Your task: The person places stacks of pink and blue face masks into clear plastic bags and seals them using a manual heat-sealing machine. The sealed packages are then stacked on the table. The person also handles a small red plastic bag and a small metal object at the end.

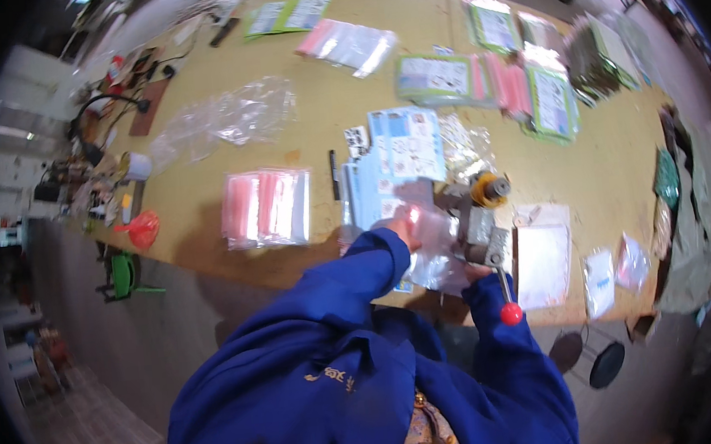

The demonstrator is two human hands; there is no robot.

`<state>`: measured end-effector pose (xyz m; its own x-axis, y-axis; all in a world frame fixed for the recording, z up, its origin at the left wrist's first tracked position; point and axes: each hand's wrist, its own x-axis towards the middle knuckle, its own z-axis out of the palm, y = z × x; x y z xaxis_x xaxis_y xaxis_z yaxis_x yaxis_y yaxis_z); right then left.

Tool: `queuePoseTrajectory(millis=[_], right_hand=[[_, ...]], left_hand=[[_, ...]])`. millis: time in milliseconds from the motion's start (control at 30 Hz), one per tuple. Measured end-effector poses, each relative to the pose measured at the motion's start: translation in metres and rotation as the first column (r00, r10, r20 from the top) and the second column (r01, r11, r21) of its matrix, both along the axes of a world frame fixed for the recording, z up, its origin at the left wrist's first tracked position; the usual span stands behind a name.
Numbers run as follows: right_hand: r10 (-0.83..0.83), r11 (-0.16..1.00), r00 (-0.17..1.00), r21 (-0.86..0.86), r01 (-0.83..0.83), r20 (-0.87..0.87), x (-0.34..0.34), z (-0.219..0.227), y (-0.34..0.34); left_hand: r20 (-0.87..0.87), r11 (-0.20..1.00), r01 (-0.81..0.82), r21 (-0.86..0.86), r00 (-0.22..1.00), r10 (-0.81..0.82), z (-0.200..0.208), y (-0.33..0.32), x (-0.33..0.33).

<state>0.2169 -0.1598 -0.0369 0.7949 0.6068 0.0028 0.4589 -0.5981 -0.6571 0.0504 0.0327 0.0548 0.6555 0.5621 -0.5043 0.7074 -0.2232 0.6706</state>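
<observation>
A clear plastic bag (436, 259) with a pinkish patch near its top lies between my hands at the table's front edge. My left hand (404, 231) is closed on the bag's upper left side. At the bag's lower right corner, my right hand (476, 272) grips its edge, the fingers partly hidden by the tool above. That tool is a metal hand press (479, 228) with a yellow collar on top and a lever ending in a red ball knob (511, 314). Blue-and-white printed sheets (408, 145) lie just beyond my left hand.
Pink-and-clear bags (268, 208) lie stacked on the left, beside a black marker (334, 175). Green-edged packets (436, 78) cover the far right. Loose clear film (253, 111) lies at far left. A white pad (544, 265) and a white packet (599, 283) sit right of the press.
</observation>
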Motion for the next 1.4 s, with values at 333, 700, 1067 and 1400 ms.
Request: queuePoseTrajectory(millis=[333, 700, 1067, 1400], right_hand=[[0.017, 0.999, 0.999, -0.036, -0.015, 0.050, 0.002, 0.010, 0.003], [0.080, 0.997, 0.994, -0.031, -0.077, 0.073, -0.003, 0.013, 0.003], [0.151, 0.988, 0.982, -0.033, -0.148, 0.116, -0.004, 0.021, 0.008], [0.188, 0.981, 0.973, -0.082, -0.178, 0.132, -0.008, 0.020, 0.012]], left_hand=[[-0.093, 0.992, -0.098, -0.074, 0.992, 0.091, -0.002, 0.000, 0.001], [-0.068, 0.995, -0.083, -0.048, 0.995, 0.079, 0.000, -0.001, 0.001], [0.077, 1.000, 0.005, -0.007, 0.997, -0.005, -0.034, 0.004, 0.008], [0.097, 0.995, -0.078, -0.058, 0.992, 0.084, -0.023, 0.001, 0.014]])
